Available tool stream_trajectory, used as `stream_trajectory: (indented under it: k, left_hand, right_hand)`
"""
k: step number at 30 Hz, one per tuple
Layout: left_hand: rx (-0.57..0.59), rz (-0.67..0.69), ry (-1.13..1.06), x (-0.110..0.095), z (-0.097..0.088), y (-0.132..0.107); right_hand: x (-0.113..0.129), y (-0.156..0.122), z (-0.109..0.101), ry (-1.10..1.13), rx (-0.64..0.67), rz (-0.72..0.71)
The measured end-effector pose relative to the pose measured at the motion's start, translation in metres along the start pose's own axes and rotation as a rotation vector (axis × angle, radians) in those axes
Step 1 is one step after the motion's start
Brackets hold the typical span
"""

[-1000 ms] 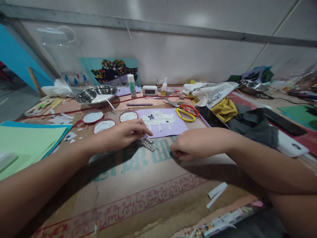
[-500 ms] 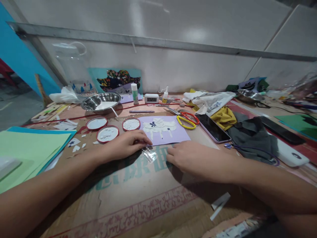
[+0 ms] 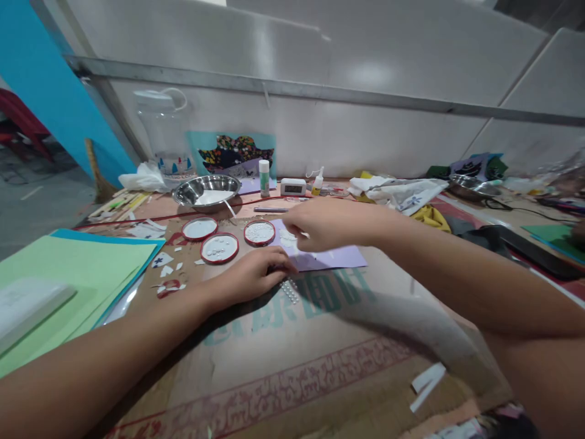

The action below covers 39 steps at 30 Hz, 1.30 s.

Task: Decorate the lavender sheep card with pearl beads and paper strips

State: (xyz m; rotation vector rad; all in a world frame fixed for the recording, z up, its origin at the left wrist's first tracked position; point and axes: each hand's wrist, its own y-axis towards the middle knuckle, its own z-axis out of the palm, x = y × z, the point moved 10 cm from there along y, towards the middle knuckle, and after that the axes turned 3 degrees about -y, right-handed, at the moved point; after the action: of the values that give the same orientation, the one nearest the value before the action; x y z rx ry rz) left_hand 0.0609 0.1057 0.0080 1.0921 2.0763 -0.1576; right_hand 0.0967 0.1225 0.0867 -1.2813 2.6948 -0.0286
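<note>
Purple paper (image 3: 340, 259) at frame centre could slide if the person's right hand (image 3: 326, 224), curled over it, drags; left hand (image 3: 256, 272) curls beside pearl strip (image 3: 290, 292); pinches hidden.

Just below frame centre, your silvery pearls (image 3: 289, 292) are lying in slanting rows; your lilac card (image 3: 336, 258) is lying flat above, partly hidden.

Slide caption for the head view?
Right hand over the purple card, left hand beside the bead strip.

right hand (image 3: 333, 224) moved over purple card (image 3: 336, 259), scissors now hidden
</note>
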Motion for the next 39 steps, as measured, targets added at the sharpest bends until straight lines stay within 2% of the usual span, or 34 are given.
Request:
stream_trajectory:
  k: [4,7,10,13,17,20,23,28,31,34,39]
  left_hand:
    - [-0.001,-0.043,0.03,0.003,0.001,0.0]
    - [-0.015,-0.03,0.041,0.0,0.0,-0.001]
    - [-0.02,-0.017,0.033,-0.002,-0.001,-0.003]
    - [-0.021,-0.002,0.029,-0.003,-0.001,-0.003]
    - [-0.015,0.012,0.007,-0.001,0.001,-0.002]
    - [-0.021,0.018,-0.011,0.001,0.002,-0.001]
    - [-0.028,0.024,-0.012,0.001,0.001,-0.001]
    - [-0.028,0.033,-0.011,0.002,0.002,0.0]
    - [-0.037,0.042,-0.024,0.002,0.002,0.0]
    - [-0.051,0.041,-0.02,0.001,0.001,-0.001]
    - [-0.047,0.04,0.016,-0.001,0.001,-0.001]
  right_hand:
    - [-0.002,0.07,0.012,-0.009,0.06,0.011]
    - [-0.002,0.096,0.027,0.033,0.122,0.003]
    - [-0.014,0.101,0.031,0.058,0.121,0.013]
    - [-0.023,0.096,0.029,0.103,0.061,-0.027]
    - [-0.009,0.089,0.041,0.196,0.059,-0.181]
    - [-0.003,0.09,0.05,0.229,0.07,-0.195]
    - [-0.01,0.097,0.047,0.259,0.019,-0.172]
    - [-0.061,0.13,0.038,0.125,-0.025,0.077]
    - [-0.078,0.156,0.041,0.063,0.006,0.17]
    - [-0.08,0.179,0.045,0.045,0.018,0.202]
    - [-0.067,0.203,0.043,0.07,-0.03,0.131]
